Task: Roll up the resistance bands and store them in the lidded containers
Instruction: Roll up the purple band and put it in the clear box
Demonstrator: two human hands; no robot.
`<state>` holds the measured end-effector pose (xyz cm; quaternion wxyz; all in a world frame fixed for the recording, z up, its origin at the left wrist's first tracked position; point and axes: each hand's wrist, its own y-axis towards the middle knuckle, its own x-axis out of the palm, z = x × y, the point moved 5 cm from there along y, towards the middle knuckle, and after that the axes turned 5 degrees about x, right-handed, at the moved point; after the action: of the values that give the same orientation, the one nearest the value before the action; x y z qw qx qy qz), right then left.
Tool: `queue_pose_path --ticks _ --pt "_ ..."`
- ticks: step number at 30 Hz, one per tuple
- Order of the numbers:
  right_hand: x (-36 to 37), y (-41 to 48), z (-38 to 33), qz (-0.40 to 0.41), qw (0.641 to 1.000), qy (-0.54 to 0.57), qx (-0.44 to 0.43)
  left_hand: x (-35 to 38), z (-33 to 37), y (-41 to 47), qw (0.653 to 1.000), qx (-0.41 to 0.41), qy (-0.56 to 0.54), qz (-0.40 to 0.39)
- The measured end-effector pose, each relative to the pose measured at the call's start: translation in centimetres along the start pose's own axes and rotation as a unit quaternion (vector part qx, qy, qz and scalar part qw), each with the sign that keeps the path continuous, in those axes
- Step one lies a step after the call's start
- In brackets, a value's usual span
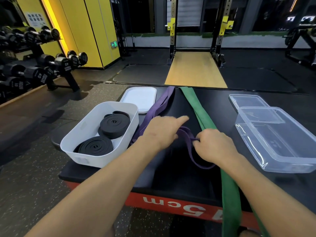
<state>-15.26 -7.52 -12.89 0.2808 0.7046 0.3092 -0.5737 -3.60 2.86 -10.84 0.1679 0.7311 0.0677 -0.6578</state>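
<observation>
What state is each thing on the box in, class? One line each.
white bin, open, partly filled
black bands, rolled, in the bin
white lid, off, lying flat
purple band, unrolled, near end held
green band, unrolled, overhanging near edge
clear container, open, empty
clear lid, off
right hand, pinching purple band
left hand, over purple band, index straight

There are four bands: two rolled black ones, a far roll and a near roll, plus one purple band and one green band. The single counter carries two containers, one white bin and one clear box, and two loose lids, one white lid and one clear lid. Two hands show, a left hand and a right hand.
</observation>
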Motion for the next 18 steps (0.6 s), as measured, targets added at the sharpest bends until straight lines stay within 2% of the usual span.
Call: queue_pose_path --ticks 3,6,9,11,12,15,16,17,18 --pt "0.4 -0.5 -0.3 0.004 1.000 0.022 0.021 -0.8 0.6 1.6 0.995 -0.010 0.061 0.072" --pt "0.7 -0.8 -0.2 0.020 0.999 0.019 0.039 -0.8 0.8 1.4 0.987 -0.050 0.061 0.139" --pt "0.6 -1.1 0.1 0.018 0.998 0.018 0.063 0.1 1.6 0.1 0.987 -0.069 0.034 0.139" --pt "0.8 -1.4 -0.3 0.009 0.997 0.024 0.067 2.1 1.7 -0.8 0.985 -0.104 -0.112 0.081" --pt "1.0 -1.7 -0.6 0.003 0.997 0.030 0.065 3.0 1.7 -1.4 0.970 -0.133 -0.197 0.053" --pt "1.1 -2.2 -1.6 -0.008 0.997 0.045 0.058 3.9 1.6 -2.8 0.897 -0.216 -0.381 0.066" --pt "0.9 -2.2 -1.8 -0.003 0.997 0.043 0.058 3.6 1.6 -3.2 0.877 -0.231 -0.415 0.074" --pt "0.8 -2.2 -2.0 0.003 0.997 0.039 0.059 3.2 1.6 -3.5 0.874 -0.226 -0.423 0.078" --pt "0.7 -2.1 -2.1 0.009 0.998 0.031 0.060 2.8 1.6 -3.8 0.885 -0.213 -0.408 0.073"
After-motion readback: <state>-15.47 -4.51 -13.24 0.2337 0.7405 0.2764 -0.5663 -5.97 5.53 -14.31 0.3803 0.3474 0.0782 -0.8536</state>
